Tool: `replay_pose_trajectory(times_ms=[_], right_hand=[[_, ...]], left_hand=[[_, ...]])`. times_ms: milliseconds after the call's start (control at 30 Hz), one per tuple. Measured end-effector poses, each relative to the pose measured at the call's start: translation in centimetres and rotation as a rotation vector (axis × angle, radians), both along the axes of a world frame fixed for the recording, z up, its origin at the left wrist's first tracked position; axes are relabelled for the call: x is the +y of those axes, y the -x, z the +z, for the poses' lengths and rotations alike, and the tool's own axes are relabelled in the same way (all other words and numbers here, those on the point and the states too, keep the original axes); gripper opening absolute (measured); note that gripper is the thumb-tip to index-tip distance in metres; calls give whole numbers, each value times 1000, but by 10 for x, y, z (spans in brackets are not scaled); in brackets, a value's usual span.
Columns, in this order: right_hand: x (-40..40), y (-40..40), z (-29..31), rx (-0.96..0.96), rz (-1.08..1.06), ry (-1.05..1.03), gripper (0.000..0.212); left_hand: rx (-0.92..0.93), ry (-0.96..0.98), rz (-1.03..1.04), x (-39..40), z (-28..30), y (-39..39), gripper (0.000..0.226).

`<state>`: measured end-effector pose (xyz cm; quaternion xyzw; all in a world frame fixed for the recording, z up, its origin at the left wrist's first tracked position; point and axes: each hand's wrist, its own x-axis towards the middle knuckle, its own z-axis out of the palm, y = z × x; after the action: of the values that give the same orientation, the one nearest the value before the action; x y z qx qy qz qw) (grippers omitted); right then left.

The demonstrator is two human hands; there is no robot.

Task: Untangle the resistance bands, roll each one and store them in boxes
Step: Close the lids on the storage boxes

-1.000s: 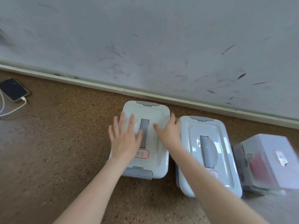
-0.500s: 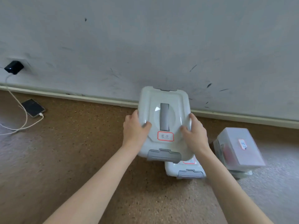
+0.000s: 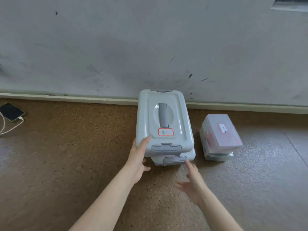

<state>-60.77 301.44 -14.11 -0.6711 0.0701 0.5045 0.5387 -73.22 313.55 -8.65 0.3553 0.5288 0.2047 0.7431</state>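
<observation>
A pale grey lidded box [image 3: 164, 120] with a grey handle and a red-framed label sits stacked on a second matching box [image 3: 188, 156], against the wall. My left hand [image 3: 139, 157] touches the top box's front left corner with straight fingers. In front of the lower box's grey latch hovers my right hand [image 3: 191, 180], fingers spread and holding nothing. No resistance band lies loose in view.
A translucent box [image 3: 220, 135] with something red inside stands on another clear box to the right. A phone [image 3: 11, 112] on a white cable lies at the far left. The floor is speckled brown, with a skirting board along the wall.
Both hands lifted the labelled box, set it on the second box and let go of its sides. My right hand has drawn back toward me.
</observation>
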Motion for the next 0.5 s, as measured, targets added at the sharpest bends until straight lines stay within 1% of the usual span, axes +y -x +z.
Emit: replay_pose_trajectory(times_ms=[33, 67, 133, 167, 233, 333, 433, 500], right_hand=[[4, 7, -5, 140, -60, -114, 59], [11, 13, -7, 228, -126, -214, 56], [30, 17, -4, 315, -264, -340, 52], [40, 17, -3, 349, -322, -379, 51], [64, 13, -1, 369, -376, -428, 52], [96, 0, 1, 387, -435, -458, 55], [113, -14, -1, 402, -417, -497, 55], [116, -19, -5, 402, -371, -502, 55]], left_hand=[[-20, 12, 10, 1, -2, -4, 43], [-28, 8, 14, 3, -4, -8, 42], [-29, -24, 13, 10, -6, -15, 46], [-39, -38, 0, 15, -5, -20, 44], [-56, -44, -8, 29, -3, -35, 38], [-20, -74, 23, 57, -2, -59, 31], [27, -161, 0, 82, -3, -72, 32], [46, -180, -12, 90, -5, -74, 35]])
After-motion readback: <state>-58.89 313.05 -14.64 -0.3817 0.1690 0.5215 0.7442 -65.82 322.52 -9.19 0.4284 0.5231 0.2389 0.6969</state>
